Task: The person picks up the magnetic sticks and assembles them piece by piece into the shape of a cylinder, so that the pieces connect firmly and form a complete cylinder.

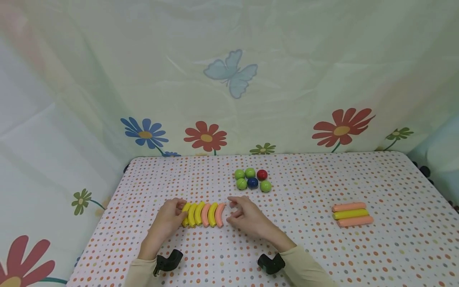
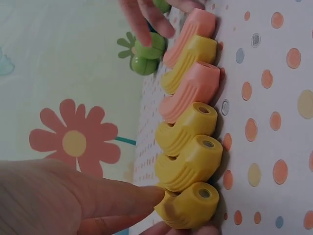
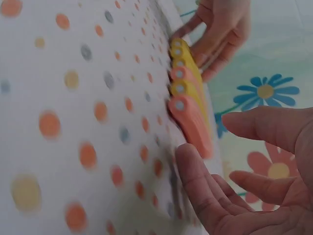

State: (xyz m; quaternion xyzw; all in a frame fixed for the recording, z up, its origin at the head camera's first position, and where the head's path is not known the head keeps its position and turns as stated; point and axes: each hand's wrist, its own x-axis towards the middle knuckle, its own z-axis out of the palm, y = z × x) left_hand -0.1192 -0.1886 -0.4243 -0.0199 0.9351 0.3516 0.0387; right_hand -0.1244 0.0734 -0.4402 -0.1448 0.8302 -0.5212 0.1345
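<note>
Head view: on a dotted counter [image 1: 305, 243], a row of six curved pieces [image 1: 204, 215] is being framed by two hands. From its nine o'clock end to its three o'clock end, yellow, yellow, yellow, pink, yellow and pink are being shown, set side by side. At nine o'clock, the last yellow piece [image 2: 190, 208] is being pinched lightly between the thumb and a finger of the left hand [image 1: 167, 215]. At three o'clock, the last pink piece [image 3: 195, 125] is being flanked by the right hand [image 1: 247, 217], whose thumb and fingers are being held loosely apart, just beside the piece and with nothing gripped. A black wrist device is being worn on each arm, one at seven o'clock [image 1: 168, 262], one at four [image 1: 271, 264].

At two o'clock from the row, six small balls [image 1: 252, 183] are being seen clustered: four green, one red and one dark blue. Well apart at three o'clock, three more pieces [image 1: 350, 214], pink, yellow and pink, are being displayed lying parallel. Toward twelve, the counter is being backed by a cloth backdrop [image 1: 287, 99] printed with flowers and a blue butterfly [image 1: 242, 81].
</note>
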